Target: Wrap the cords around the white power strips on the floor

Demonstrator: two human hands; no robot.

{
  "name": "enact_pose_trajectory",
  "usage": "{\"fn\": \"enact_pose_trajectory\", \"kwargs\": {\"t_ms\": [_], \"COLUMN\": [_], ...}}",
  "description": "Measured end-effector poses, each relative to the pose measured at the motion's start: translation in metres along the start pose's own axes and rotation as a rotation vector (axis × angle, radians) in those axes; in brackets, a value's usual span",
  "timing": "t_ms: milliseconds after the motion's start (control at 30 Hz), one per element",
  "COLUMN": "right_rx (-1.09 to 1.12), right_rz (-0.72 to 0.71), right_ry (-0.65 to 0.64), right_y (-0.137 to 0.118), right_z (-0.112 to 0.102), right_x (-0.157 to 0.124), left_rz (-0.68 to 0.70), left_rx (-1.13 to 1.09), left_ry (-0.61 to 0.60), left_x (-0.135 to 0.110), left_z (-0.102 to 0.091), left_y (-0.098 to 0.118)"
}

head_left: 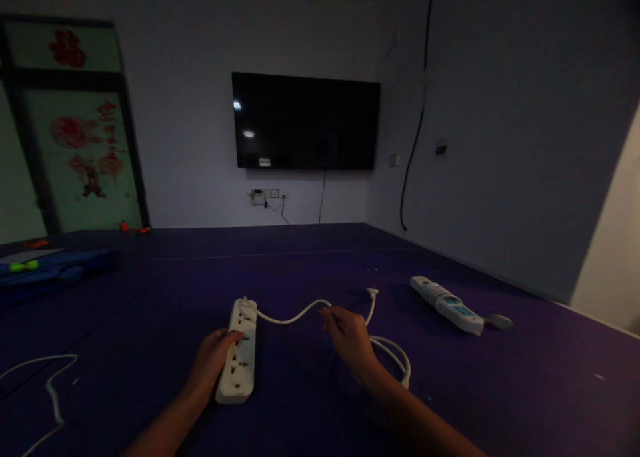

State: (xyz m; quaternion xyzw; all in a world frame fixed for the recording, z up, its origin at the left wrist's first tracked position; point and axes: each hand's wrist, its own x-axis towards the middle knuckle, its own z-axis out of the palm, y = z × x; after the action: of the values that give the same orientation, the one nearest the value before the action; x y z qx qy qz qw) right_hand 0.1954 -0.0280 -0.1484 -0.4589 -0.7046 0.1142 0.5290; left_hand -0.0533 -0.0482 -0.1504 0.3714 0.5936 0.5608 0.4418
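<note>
A white power strip (239, 354) lies lengthwise on the dark purple floor mat (300, 404) in front of me. My left hand (213, 358) rests on its left side, fingers curled over the edge. The strip's white cord (295, 317) runs right from its far end. My right hand (347, 340) pinches that cord near its middle. Beyond my hand the cord loops on the mat (395, 357) and ends in a plug (372, 293).
A second white power strip with blue labels (447, 304) lies to the right, near the wall. Another white cable (47, 384) curls at the left. Blue items (55, 267) sit at far left. A dark television (305, 120) hangs on the far wall.
</note>
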Motion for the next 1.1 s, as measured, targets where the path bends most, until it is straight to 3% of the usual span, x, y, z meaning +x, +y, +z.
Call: {"fn": "enact_pose_trajectory", "kwargs": {"t_ms": [233, 767, 1100], "right_rx": [-0.016, -0.139, -0.285], "right_rz": [-0.009, -0.035, -0.129], "right_ry": [-0.008, -0.057, -0.112], "right_y": [0.001, 0.001, 0.004], "right_z": [0.001, 0.003, 0.01], "right_x": [0.0, -0.004, -0.013], "left_rz": [0.072, 0.082, 0.099], "left_rx": [0.02, 0.039, 0.089], "left_ry": [0.027, -0.018, 0.001], "left_x": [0.003, 0.007, 0.011], "left_z": [-0.001, -0.001, -0.002], "left_y": [-0.002, -0.01, -0.01]}}
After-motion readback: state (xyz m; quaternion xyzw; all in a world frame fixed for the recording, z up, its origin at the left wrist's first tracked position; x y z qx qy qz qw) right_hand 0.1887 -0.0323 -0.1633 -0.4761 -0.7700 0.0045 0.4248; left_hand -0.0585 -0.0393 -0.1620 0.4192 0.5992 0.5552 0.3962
